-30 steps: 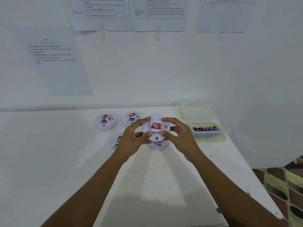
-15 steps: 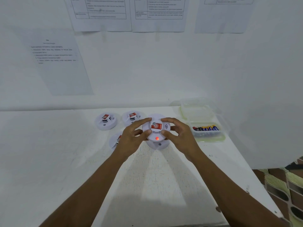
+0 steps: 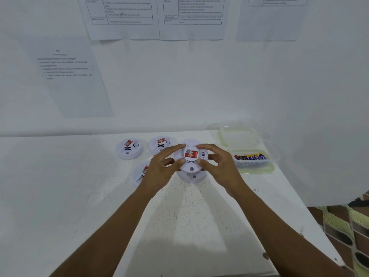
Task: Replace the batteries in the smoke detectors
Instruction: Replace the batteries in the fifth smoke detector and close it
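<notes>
Both hands hold a round white smoke detector with a red label, lifted just above the table. My left hand grips its left rim with thumb and fingers, and my right hand grips its right rim. Its small indicator near the front is unlit. Directly beneath it lies another white round piece. Two more detectors sit further back on the left, and a third detector is partly hidden behind my left wrist. Several batteries lie in a clear tray.
The clear plastic container stands at the right with its open lid against the wall. The white table ends at a right edge near patterned flooring. Printed sheets hang on the white wall behind.
The red light on the held detector, lit half a second ago, is now off. Both hands keep their grip in almost the same place.
</notes>
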